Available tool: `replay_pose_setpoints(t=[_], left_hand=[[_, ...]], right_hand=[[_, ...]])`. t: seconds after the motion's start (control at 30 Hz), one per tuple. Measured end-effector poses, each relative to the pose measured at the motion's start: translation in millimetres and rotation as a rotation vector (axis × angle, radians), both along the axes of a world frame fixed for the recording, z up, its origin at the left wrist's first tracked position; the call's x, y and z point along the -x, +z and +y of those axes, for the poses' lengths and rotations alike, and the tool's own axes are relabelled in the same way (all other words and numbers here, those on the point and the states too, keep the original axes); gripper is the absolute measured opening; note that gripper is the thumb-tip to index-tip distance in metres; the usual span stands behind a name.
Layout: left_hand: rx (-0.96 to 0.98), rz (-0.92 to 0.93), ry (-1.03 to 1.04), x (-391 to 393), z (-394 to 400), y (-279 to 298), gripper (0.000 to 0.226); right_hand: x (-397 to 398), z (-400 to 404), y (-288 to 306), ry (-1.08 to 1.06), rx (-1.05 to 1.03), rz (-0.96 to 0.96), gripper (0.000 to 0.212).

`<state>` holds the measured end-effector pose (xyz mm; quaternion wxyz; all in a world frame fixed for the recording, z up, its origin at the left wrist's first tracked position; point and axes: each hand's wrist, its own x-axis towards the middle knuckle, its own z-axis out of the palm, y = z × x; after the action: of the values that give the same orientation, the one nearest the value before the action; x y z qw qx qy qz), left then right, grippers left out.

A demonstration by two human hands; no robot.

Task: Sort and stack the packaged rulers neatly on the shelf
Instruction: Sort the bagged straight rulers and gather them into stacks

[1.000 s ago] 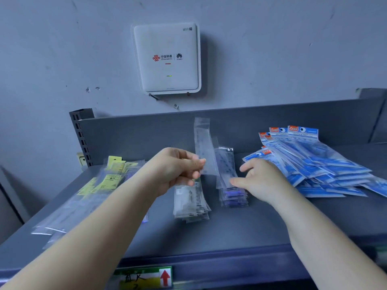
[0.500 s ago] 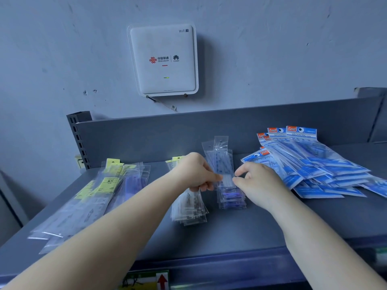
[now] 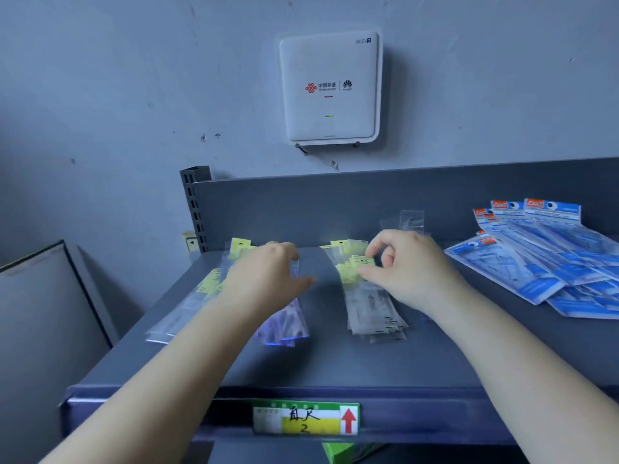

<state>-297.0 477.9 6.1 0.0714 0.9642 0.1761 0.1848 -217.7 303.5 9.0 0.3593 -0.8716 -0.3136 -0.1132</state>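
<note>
My left hand [image 3: 268, 276] lies over the left pile of packaged rulers [image 3: 214, 296] on the grey metal shelf [image 3: 335, 363]. Its fingers are spread and loosely extended, with the thumb pointing right; it rests on the clear sleeves and grips nothing. This pile carries yellow header labels at the far end, and a bluish-tinted packet [image 3: 284, 326] shows at its near right edge.

My right hand [image 3: 405, 266] is at the middle pile of packaged rulers [image 3: 371, 306]. Thumb and forefinger are curled together and pinch the yellow label [image 3: 360, 262] of the top packet; the remaining fingers are bent above it. This pile lies lengthwise, fanned slightly at its near end.

Behind my right hand, clear packet tops [image 3: 410, 221] stand near the shelf's back panel. A spread of blue geometry-set packets [image 3: 549, 259] lies at the right, well apart from the middle pile.

A handwritten shelf tag [image 3: 306, 418] with a red arrow sits on the front rail. A white Wi-Fi unit [image 3: 330, 87] is mounted on the wall.
</note>
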Motion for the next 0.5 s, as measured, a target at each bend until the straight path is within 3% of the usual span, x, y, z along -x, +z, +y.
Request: replay_pose_setpoints(t=[0.33,0.5], left_hand=[[0.110,0.120,0.222,63.8,72.7,-24.3,0.062],[0.195,0.106,0.228,66.3,79.9,-27.1,0.047]], right_hand=[[42.4,78.5,-5.9,0.150,0.248,0.077,0.025],[57.3,96.3,-10.0,0.089,0.517,0.077,0.044]])
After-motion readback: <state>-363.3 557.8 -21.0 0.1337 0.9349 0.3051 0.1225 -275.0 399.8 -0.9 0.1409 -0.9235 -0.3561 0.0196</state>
